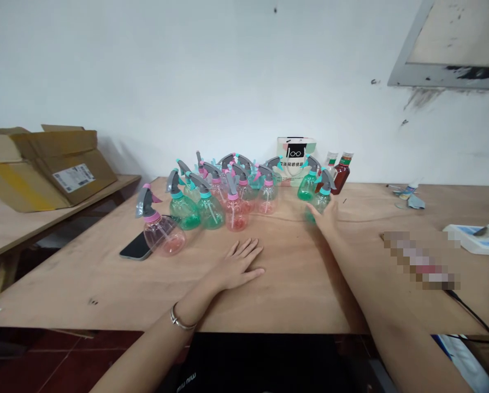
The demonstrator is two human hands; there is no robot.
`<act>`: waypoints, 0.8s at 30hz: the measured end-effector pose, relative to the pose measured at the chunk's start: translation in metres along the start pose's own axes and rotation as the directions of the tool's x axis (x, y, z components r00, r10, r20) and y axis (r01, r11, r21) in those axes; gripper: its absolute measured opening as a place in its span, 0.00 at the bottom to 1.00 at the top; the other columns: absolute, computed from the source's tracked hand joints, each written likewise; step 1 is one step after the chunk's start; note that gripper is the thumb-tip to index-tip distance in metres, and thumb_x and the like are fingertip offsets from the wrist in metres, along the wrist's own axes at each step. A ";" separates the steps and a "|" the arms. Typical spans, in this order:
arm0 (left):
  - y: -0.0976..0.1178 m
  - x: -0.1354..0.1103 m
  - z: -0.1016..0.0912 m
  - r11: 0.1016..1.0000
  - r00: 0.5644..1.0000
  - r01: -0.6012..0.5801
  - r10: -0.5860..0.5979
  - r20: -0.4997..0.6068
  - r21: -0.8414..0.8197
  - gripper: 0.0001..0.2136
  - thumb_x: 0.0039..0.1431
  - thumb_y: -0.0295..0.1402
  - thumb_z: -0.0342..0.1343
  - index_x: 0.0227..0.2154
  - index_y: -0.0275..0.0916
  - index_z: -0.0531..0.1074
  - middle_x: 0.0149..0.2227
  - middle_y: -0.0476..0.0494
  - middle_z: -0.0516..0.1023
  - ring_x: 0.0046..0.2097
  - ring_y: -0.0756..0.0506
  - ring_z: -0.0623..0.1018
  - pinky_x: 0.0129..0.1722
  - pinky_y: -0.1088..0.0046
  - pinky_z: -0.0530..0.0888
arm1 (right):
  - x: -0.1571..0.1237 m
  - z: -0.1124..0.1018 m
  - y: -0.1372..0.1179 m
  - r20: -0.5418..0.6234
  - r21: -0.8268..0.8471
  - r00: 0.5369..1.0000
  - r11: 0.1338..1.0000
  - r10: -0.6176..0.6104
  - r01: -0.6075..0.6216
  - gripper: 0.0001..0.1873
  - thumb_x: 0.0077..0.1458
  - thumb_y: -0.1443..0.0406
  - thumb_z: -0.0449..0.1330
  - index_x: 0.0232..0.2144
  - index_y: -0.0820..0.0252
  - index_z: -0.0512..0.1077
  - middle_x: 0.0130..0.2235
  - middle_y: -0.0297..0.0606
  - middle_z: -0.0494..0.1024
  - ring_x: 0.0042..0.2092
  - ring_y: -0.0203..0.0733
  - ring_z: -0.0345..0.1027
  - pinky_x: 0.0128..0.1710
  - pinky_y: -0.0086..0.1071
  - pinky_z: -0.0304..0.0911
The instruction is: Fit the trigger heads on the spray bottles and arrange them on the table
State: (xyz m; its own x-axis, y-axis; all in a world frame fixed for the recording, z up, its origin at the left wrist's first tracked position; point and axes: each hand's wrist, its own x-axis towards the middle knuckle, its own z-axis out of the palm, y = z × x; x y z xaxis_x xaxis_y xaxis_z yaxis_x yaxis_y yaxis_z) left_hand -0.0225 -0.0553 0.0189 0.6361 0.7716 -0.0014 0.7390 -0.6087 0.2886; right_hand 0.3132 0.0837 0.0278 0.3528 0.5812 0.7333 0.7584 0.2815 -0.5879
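Note:
My right hand (326, 214) is closed around a green spray bottle (321, 200) with a grey and teal trigger head, at the right end of the bottle group. Behind that one, another green spray bottle (307, 185) stands close by. My left hand (244, 265) lies flat on the table, fingers spread, with nothing in it. Ahead of it, several pink and green spray bottles stand bunched together, among them a pink one (236, 214) and a green one (211, 212). At the left, a larger-looking pink spray bottle (164, 236) is beside a dark phone (136, 246).
A paper bag (296, 143) and two sauce-like bottles, one dark red (341, 176), stand against the wall. To the right are a small white bottle (410, 189), a white power strip (482, 240) and a blurred-out item (420, 262) with a cable. A cardboard box (43, 174) rests on the left table.

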 end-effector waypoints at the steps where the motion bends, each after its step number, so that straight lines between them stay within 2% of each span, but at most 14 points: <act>1: 0.000 0.000 0.000 1.000 1.000 -0.002 0.002 0.002 0.001 0.35 0.64 0.58 0.36 0.68 0.43 0.47 0.70 0.42 0.41 0.71 0.40 0.42 0.68 0.51 0.40 | -0.002 0.002 0.006 0.011 -0.059 1.000 0.998 0.020 -0.019 0.47 0.48 0.47 0.62 0.60 0.71 0.53 0.57 0.63 0.62 0.60 0.60 0.55 0.59 0.52 0.53; 4: 0.002 -0.001 -0.001 1.000 1.000 0.008 -0.008 0.008 0.001 0.35 0.64 0.58 0.36 0.68 0.44 0.46 0.70 0.42 0.41 0.71 0.40 0.42 0.68 0.52 0.40 | -0.002 0.009 0.017 0.078 -0.171 0.990 0.980 0.117 -0.103 0.50 0.49 0.45 0.60 0.63 0.68 0.48 0.60 0.65 0.56 0.62 0.65 0.52 0.58 0.57 0.51; 9: 0.003 -0.001 -0.003 1.000 0.999 0.020 -0.020 0.027 0.012 0.36 0.64 0.58 0.36 0.68 0.43 0.46 0.70 0.42 0.40 0.71 0.41 0.41 0.68 0.52 0.40 | 0.002 0.025 0.021 0.218 -0.151 0.950 0.969 0.224 -0.194 0.53 0.52 0.51 0.59 0.67 0.67 0.35 0.63 0.68 0.50 0.63 0.65 0.52 0.56 0.57 0.54; 12: 0.003 -0.001 -0.003 1.000 1.000 0.010 -0.011 0.023 0.018 0.36 0.64 0.59 0.35 0.68 0.44 0.46 0.70 0.42 0.39 0.71 0.41 0.41 0.68 0.52 0.40 | -0.004 0.034 0.022 0.210 -0.118 0.948 0.969 0.240 -0.219 0.54 0.53 0.53 0.59 0.67 0.71 0.32 0.63 0.71 0.50 0.63 0.65 0.50 0.58 0.58 0.50; 16: 0.002 -0.001 -0.003 1.000 1.000 0.012 -0.012 0.016 0.009 0.36 0.64 0.59 0.35 0.68 0.43 0.46 0.70 0.42 0.40 0.71 0.41 0.41 0.68 0.52 0.40 | -0.014 0.034 0.012 0.102 -0.139 0.958 0.958 0.267 -0.252 0.56 0.48 0.50 0.62 0.65 0.76 0.38 0.65 0.72 0.46 0.66 0.66 0.41 0.62 0.59 0.41; 18: 0.002 -0.001 -0.002 1.000 1.000 0.012 -0.012 0.011 0.002 0.36 0.64 0.59 0.36 0.68 0.44 0.47 0.70 0.42 0.40 0.71 0.40 0.42 0.68 0.52 0.40 | -0.020 0.031 -0.002 0.003 -0.101 0.982 0.977 0.187 -0.185 0.49 0.52 0.49 0.58 0.63 0.73 0.42 0.64 0.68 0.48 0.67 0.62 0.42 0.63 0.58 0.43; 20: 0.001 -0.001 -0.001 1.000 1.000 0.012 -0.012 0.006 -0.001 0.36 0.64 0.59 0.36 0.68 0.44 0.46 0.70 0.42 0.40 0.71 0.40 0.42 0.68 0.51 0.40 | -0.024 0.029 -0.022 -0.079 -0.011 0.997 1.000 0.025 -0.026 0.38 0.56 0.51 0.53 0.60 0.67 0.50 0.61 0.62 0.55 0.64 0.56 0.49 0.62 0.55 0.47; 22: 0.000 0.000 0.000 1.000 1.000 0.007 -0.007 0.005 -0.003 0.36 0.64 0.59 0.36 0.68 0.44 0.46 0.70 0.42 0.40 0.71 0.40 0.42 0.68 0.51 0.40 | -0.023 0.034 -0.048 -0.064 0.109 0.992 0.987 -0.111 0.118 0.28 0.56 0.52 0.52 0.54 0.62 0.57 0.55 0.56 0.63 0.59 0.53 0.57 0.60 0.52 0.52; 24: 0.000 0.000 0.000 1.000 1.000 0.000 0.000 0.000 -0.006 0.35 0.64 0.58 0.36 0.68 0.44 0.47 0.70 0.41 0.41 0.71 0.40 0.42 0.67 0.51 0.40 | -0.017 0.045 -0.075 0.045 0.259 0.984 0.953 -0.172 0.155 0.23 0.55 0.53 0.54 0.48 0.59 0.62 0.50 0.51 0.67 0.55 0.50 0.61 0.58 0.48 0.56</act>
State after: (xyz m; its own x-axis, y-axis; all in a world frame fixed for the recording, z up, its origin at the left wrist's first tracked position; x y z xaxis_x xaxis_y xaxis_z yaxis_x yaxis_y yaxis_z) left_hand -0.0224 -0.0553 0.0185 0.6357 0.7719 -0.0013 0.7380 -0.6073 0.2942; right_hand 0.2253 0.0870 0.0436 0.1919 0.5575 0.8077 0.6360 0.5562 -0.5350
